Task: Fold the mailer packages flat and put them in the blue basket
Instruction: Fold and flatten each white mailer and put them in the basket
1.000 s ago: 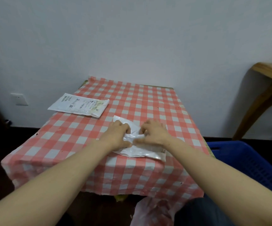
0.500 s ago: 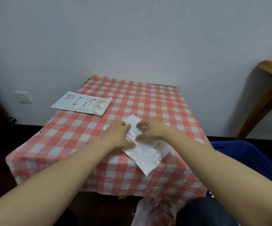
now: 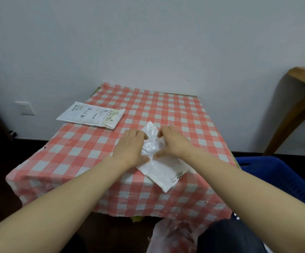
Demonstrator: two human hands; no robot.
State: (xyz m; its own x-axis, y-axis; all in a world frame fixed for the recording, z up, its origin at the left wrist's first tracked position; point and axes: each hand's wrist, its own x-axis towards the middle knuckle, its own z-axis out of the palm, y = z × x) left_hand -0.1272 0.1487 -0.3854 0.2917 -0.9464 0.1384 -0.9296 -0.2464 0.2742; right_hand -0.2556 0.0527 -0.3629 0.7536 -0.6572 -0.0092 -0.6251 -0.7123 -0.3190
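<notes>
Table under red-and-white checked cloth (image 3: 86,154) stands against the wall; blue basket (image 3: 283,181) sits at its right, on the floor. Second mailer (image 3: 91,115) lies flat at far left. Crumpled white mailer (image 3: 164,170) lies near front edge; left hand (image 3: 129,147) and right hand (image 3: 173,143) pinch its bunched middle with curled fingers.

crumpled white mailer (image 3: 163,167): table's near edge | flat labelled mailer (image 3: 91,115): far-left | blue basket (image 3: 283,179): right, floor

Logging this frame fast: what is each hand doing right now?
Left hand: fingers curled, gripping the crumpled white mailer on the checkered table.
Right hand: fingers curled, pinching the same mailer.
</notes>
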